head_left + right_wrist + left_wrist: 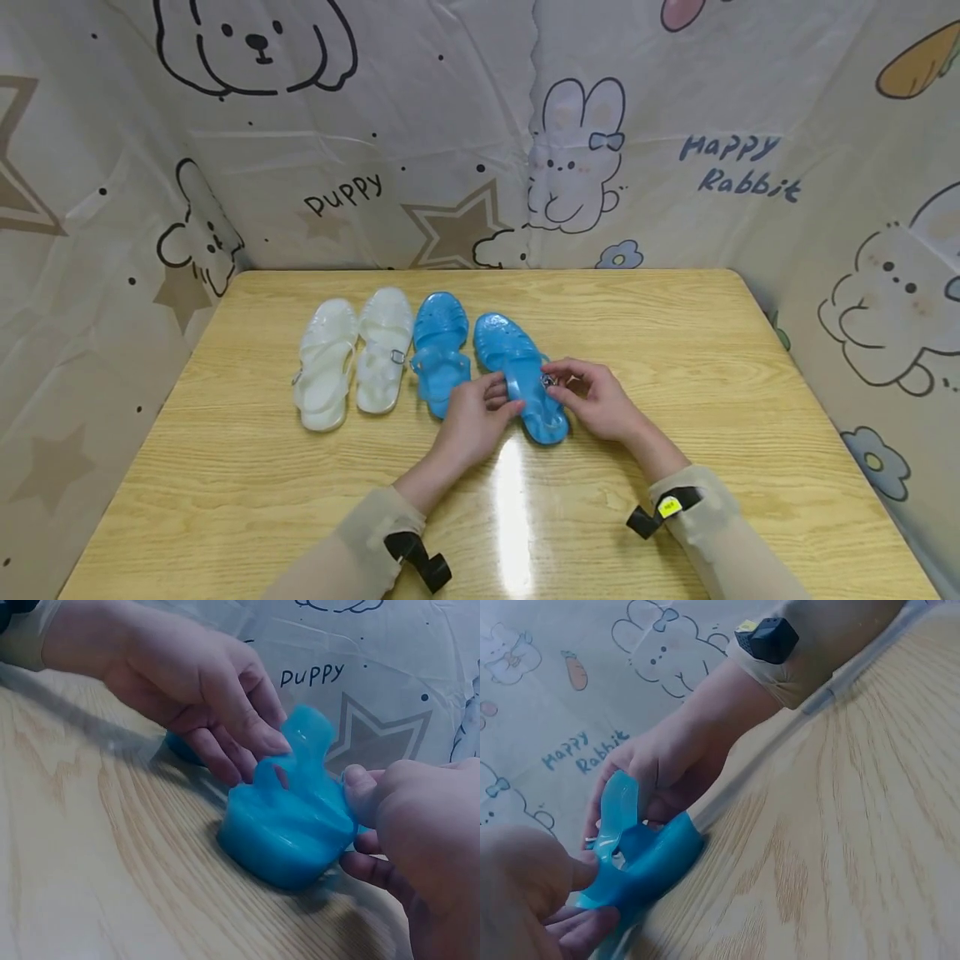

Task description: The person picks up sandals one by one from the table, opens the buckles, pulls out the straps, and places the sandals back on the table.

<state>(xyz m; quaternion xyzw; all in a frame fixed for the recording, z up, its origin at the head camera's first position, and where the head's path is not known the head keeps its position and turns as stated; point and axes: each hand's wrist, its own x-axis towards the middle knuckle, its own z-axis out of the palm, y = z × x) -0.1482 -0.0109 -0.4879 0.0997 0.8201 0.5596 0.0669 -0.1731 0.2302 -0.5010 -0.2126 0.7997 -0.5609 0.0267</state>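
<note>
A translucent blue sandal lies at an angle on the table, its toe pointing away and to the left. My left hand holds its left side near the strap, thumb above and fingers beside it. At the opposite side my right hand pinches the strap by the small metal buckle. The loose ankle strap stands up between both hands in the right wrist view. From the left wrist, the buckle is mostly hidden behind the strap. The other blue sandal lies just left, partly behind my left hand.
Two whitish sandals, one outer and one inner, lie side by side on the left of the wooden table. Printed cloth hangs behind the table and at both sides.
</note>
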